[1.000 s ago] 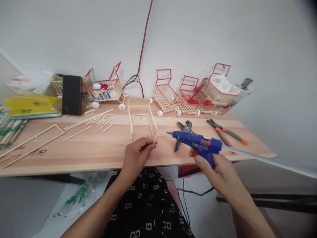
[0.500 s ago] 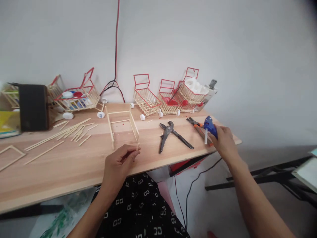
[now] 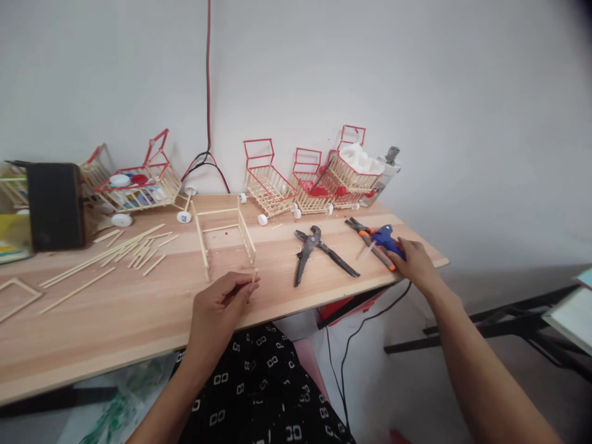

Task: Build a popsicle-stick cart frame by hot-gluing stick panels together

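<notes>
My left hand [image 3: 221, 303] pinches a short wooden stick [image 3: 253, 279] just above the table's front edge, close to the near legs of an unfinished stick frame [image 3: 222, 229]. My right hand [image 3: 415, 259] reaches to the table's right end and is closed around the handle of a blue glue gun [image 3: 386, 237], which lies low over orange-handled pliers [image 3: 370, 242]. Black cutters [image 3: 314, 248] lie between my two hands.
Several small stick carts with red handles [image 3: 305, 179] line the wall. Another cart [image 3: 137, 182] holds bottle caps beside a dark box [image 3: 54, 205]. Loose sticks [image 3: 118, 251] lie at the left. Red and black wires [image 3: 208, 123] hang down the wall. The wooden table [image 3: 139, 308] ends at the right.
My right hand carried the glue gun from in front of me out to the table's right end and lowered it onto the pliers. My left hand stayed put with its stick.
</notes>
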{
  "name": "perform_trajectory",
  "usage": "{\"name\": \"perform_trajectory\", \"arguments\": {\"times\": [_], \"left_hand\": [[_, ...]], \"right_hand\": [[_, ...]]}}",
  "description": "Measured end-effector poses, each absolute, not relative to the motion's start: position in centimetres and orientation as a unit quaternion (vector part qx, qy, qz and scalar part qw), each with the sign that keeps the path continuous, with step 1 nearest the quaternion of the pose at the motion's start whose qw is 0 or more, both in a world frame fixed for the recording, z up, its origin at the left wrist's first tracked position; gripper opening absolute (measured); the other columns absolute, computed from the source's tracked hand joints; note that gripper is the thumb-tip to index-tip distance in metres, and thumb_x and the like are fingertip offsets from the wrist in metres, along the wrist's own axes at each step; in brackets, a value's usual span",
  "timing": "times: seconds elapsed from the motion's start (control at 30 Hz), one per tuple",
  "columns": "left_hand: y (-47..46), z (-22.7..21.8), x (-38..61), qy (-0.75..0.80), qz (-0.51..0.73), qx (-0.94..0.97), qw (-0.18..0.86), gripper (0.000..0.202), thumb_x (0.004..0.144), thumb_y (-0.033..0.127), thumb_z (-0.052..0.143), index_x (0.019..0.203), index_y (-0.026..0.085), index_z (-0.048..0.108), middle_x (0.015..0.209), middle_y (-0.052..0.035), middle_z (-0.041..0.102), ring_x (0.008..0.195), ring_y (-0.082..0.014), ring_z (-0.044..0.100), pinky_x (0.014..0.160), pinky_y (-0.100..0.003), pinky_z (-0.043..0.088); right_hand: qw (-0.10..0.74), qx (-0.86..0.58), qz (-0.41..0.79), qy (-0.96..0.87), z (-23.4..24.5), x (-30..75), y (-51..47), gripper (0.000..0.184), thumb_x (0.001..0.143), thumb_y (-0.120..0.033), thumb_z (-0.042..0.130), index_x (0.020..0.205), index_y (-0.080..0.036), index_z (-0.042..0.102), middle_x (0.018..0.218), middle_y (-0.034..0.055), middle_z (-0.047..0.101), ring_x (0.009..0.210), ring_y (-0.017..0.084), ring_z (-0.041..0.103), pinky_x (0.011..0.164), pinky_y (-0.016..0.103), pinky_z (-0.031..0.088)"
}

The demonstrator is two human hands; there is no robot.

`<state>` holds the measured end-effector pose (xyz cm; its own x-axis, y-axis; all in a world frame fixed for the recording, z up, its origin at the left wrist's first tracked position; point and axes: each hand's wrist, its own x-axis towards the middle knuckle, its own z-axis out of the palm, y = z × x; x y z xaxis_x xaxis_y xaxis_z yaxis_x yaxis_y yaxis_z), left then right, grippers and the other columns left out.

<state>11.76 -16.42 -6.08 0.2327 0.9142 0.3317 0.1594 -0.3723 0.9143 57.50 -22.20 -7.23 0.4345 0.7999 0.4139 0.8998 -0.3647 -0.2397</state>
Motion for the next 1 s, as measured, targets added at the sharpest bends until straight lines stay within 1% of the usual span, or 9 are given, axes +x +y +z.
{"name": "perform_trajectory", "arguments": {"times": [0.07,0.13,0.23,0.3,0.33,0.47,0.6,0.73,1.0], "left_hand": [[-16.4,-6.0,11.9,0.390,0.481,0.669,0.411,0.011,0.083,0.027,0.063,0.082,0.021,0.072,0.085,-0.0028,0.073,0.078,-0.0145,0.065,0.069,-0.024,0.054],[-16.4,-5.8,12.1,0.384,0.488,0.653,0.434,0.010,0.082,0.026,0.064,0.081,0.020,0.072,0.085,-0.0032,0.072,0.073,-0.0133,0.063,0.064,-0.023,0.054],[-16.4,-5.7,12.3,0.380,0.499,0.618,0.474,0.011,0.081,0.026,0.065,0.081,0.019,0.073,0.079,-0.0025,0.070,0.063,-0.0108,0.058,0.058,-0.022,0.051],[-16.4,-5.7,12.5,0.375,0.508,0.603,0.488,0.011,0.082,0.027,0.065,0.081,0.019,0.073,0.077,-0.0021,0.068,0.061,-0.0100,0.056,0.057,-0.022,0.049],[-16.5,-5.8,12.5,0.372,0.515,0.597,0.489,0.011,0.082,0.027,0.065,0.080,0.019,0.074,0.079,-0.0022,0.068,0.063,-0.0102,0.057,0.058,-0.022,0.048],[-17.0,-5.8,12.7,0.373,0.536,0.589,0.477,0.011,0.082,0.025,0.066,0.076,0.020,0.074,0.083,-0.0028,0.067,0.079,-0.0134,0.061,0.071,-0.024,0.049],[-17.5,-5.6,12.7,0.383,0.542,0.580,0.472,0.010,0.082,0.024,0.066,0.082,0.020,0.075,0.084,-0.0024,0.067,0.084,-0.0144,0.062,0.078,-0.026,0.048],[-17.6,-5.6,12.6,0.398,0.549,0.569,0.466,0.010,0.081,0.024,0.067,0.085,0.021,0.076,0.083,-0.0017,0.068,0.082,-0.0143,0.062,0.075,-0.025,0.049],[-17.3,-5.8,12.1,0.428,0.534,0.570,0.454,0.011,0.079,0.030,0.069,0.080,0.021,0.075,0.079,-0.0016,0.067,0.076,-0.0144,0.062,0.067,-0.024,0.048]], "right_hand": [[0.241,-0.814,-0.133,-0.512,-5.9,56.2,-22.8,0.043,0.084,-0.046,0.051,0.111,-0.013,0.057,0.109,0.0226,0.060,0.116,0.044,0.051,0.095,0.061,0.042],[0.284,-0.793,-0.177,-0.509,-4.1,53.2,-23.5,0.042,0.087,-0.047,0.048,0.113,-0.015,0.059,0.111,0.0216,0.059,0.116,0.043,0.052,0.094,0.059,0.042],[0.333,-0.748,-0.140,-0.557,-1.9,46.3,-24.2,0.030,0.093,-0.040,0.046,0.112,-0.025,0.063,0.109,0.0126,0.063,0.100,0.032,0.061,0.085,0.050,0.048],[0.392,-0.677,-0.074,-0.619,-1.3,40.9,-24.1,0.021,0.093,-0.035,0.050,0.105,-0.027,0.066,0.106,0.0078,0.066,0.097,0.026,0.062,0.082,0.042,0.049],[0.411,-0.636,-0.048,-0.651,-1.3,38.3,-23.8,0.017,0.092,-0.033,0.053,0.099,-0.026,0.067,0.101,0.0058,0.068,0.096,0.023,0.062,0.084,0.040,0.048],[0.442,-0.560,0.117,-0.691,-2.4,30.7,-22.2,0.017,0.092,-0.028,0.054,0.101,-0.025,0.068,0.101,0.0042,0.068,0.097,0.019,0.062,0.086,0.034,0.048],[0.456,-0.548,0.228,-0.663,-3.5,27.6,-20.8,0.015,0.089,-0.031,0.058,0.102,-0.024,0.064,0.099,0.0024,0.069,0.085,0.017,0.063,0.074,0.030,0.047],[0.473,-0.548,0.286,-0.628,-4.1,26.7,-20.2,0.017,0.086,-0.030,0.061,0.101,-0.023,0.057,0.097,0.0027,0.069,0.084,0.016,0.062,0.069,0.028,0.045],[0.467,-0.532,0.351,-0.614,-5.1,26.3,-19.5,0.016,0.085,-0.031,0.059,0.097,-0.023,0.052,0.089,-0.0002,0.062,0.063,0.011,0.052,0.059,0.025,0.042]]}}
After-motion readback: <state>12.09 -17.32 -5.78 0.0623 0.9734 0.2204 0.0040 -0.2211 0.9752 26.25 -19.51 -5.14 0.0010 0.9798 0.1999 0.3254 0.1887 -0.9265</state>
